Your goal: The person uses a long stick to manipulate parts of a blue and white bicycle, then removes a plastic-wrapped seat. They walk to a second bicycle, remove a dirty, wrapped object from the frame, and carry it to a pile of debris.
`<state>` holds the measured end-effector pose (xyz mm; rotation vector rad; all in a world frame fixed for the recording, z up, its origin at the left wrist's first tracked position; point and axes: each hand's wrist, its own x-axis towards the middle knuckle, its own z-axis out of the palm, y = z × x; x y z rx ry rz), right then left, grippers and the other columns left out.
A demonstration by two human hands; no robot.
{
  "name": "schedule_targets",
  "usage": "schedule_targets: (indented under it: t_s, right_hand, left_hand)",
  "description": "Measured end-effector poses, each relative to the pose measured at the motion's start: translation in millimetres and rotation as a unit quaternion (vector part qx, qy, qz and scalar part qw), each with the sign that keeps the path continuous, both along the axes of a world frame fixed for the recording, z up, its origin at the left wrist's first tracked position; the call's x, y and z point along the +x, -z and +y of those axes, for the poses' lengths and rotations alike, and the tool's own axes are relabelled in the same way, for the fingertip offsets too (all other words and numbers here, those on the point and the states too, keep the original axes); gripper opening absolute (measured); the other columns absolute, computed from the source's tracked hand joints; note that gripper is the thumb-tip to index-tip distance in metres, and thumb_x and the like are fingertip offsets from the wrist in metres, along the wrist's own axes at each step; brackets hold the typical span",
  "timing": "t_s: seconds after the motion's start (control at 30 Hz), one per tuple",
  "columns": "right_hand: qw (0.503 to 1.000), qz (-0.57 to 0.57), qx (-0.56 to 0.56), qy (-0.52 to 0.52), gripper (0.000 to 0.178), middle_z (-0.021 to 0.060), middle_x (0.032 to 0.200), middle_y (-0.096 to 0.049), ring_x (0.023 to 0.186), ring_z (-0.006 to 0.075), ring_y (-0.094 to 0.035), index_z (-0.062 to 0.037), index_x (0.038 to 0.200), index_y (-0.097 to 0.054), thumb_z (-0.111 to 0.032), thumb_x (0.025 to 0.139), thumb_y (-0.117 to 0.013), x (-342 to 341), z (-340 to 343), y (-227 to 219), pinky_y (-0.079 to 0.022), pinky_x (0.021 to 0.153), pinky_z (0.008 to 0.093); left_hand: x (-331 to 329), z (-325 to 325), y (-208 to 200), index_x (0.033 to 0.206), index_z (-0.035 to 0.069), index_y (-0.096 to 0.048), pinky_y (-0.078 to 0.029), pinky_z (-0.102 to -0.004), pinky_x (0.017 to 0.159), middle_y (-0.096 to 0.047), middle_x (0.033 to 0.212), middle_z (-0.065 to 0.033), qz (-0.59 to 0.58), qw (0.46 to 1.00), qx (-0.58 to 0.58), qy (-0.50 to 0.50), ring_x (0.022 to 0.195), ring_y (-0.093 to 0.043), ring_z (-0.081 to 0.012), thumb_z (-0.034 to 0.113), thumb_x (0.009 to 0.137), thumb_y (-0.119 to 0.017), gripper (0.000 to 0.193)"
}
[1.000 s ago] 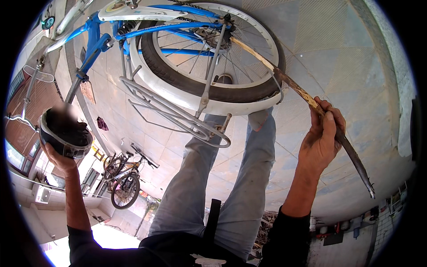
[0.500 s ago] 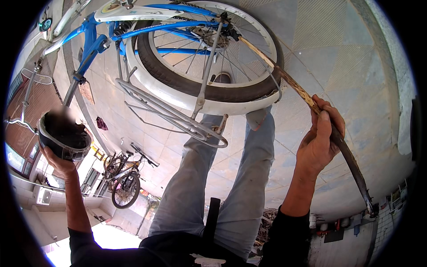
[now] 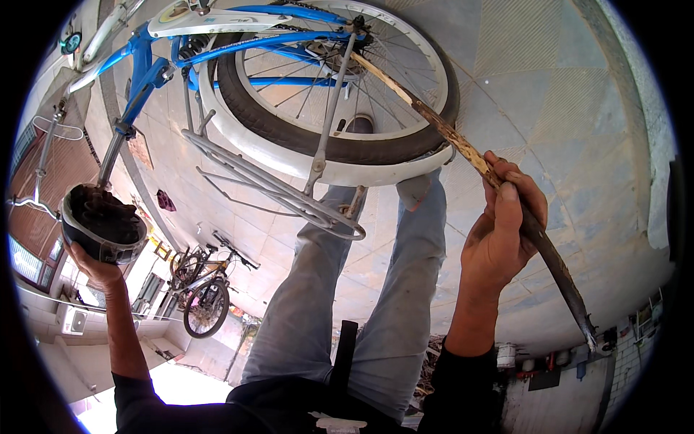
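Observation:
My left hand [image 3: 95, 266] is closed on the underside and edge of a worn black bicycle saddle [image 3: 108, 226], which sits on a silver seat post. In my right hand [image 3: 499, 231] is a long wooden stick [image 3: 452, 134], partly stripped of bark, gripped between thumb and fingers. The stick's pale far end lies at the hub of the bicycle's rear wheel [image 3: 426, 150], over the spokes; whether it touches them I cannot tell. The blue bicycle frame [image 3: 148, 83] runs to the left of the wheel.
A grey metal rear rack [image 3: 275, 181] and white mudguard [image 3: 376, 173] stand between my legs and the wheel. One shoe [image 3: 359, 124] shows through the spokes. Other bicycles [image 3: 206, 309] are parked at the lower left. The floor [image 3: 578, 195] is tiled.
My right hand has moved left with the stick, and its far end has shifted left across the hub. My left hand has stayed on the saddle.

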<state>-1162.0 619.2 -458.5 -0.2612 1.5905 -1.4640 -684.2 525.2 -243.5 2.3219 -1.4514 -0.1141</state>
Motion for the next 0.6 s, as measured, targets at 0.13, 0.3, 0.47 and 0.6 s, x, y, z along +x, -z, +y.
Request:
schedule_targets:
  t_s: [0.13,0.3,0.47,0.6]
  right_hand:
    - [1.000,0.012,0.004,0.019,0.016,0.0207,0.105,-0.061,0.107,0.0314,-0.060,0.0038,0.102,-0.056,0.002,0.088,-0.050,2.6,3.1,-2.3,-0.046,0.099,0.0448]
    - [0.998,0.056,-0.004,0.001,0.016,0.0207,0.106,-0.061,0.108,0.0303,-0.059,0.0043,0.103,-0.056,0.002,0.089,-0.050,8.7,5.2,9.2,-0.045,0.099,0.0435]
    - [0.997,0.068,-0.012,-0.018,0.015,0.0200,0.110,-0.060,0.110,0.0287,-0.058,0.0036,0.102,-0.058,0.002,0.089,-0.051,26.7,-1.2,20.3,-0.044,0.099,0.0414]
    - [0.993,0.109,0.007,-0.042,0.015,0.0229,0.109,-0.061,0.110,0.0300,-0.059,0.0037,0.103,-0.055,-0.003,0.091,-0.048,32.7,-5.7,16.4,-0.048,0.098,0.0401]
  left_hand:
    - [6.9,1.4,-2.3,0.140,0.002,-0.035,-0.045,-0.0449,0.098,-0.040,0.136,-0.0229,-0.017,1.000,0.000,0.000,0.122,-0.046,-0.0359,0.052,0.089,-0.034,0.071]
    - [8.4,2.7,-3.9,0.140,0.001,-0.035,-0.043,-0.0441,0.099,-0.041,0.135,-0.0229,-0.017,1.000,0.002,-0.006,0.122,-0.046,-0.0354,0.051,0.089,-0.034,0.071]
    - [5.4,1.1,-2.3,0.140,0.001,-0.035,-0.045,-0.0444,0.098,-0.041,0.135,-0.0228,-0.007,1.000,-0.005,-0.011,0.121,-0.047,-0.0355,0.051,0.089,-0.034,0.071]
    - [4.0,0.1,0.3,0.140,0.002,-0.035,-0.047,-0.0443,0.097,-0.041,0.136,-0.0228,0.017,1.000,0.002,0.004,0.121,-0.048,-0.0358,0.051,0.089,-0.035,0.071]
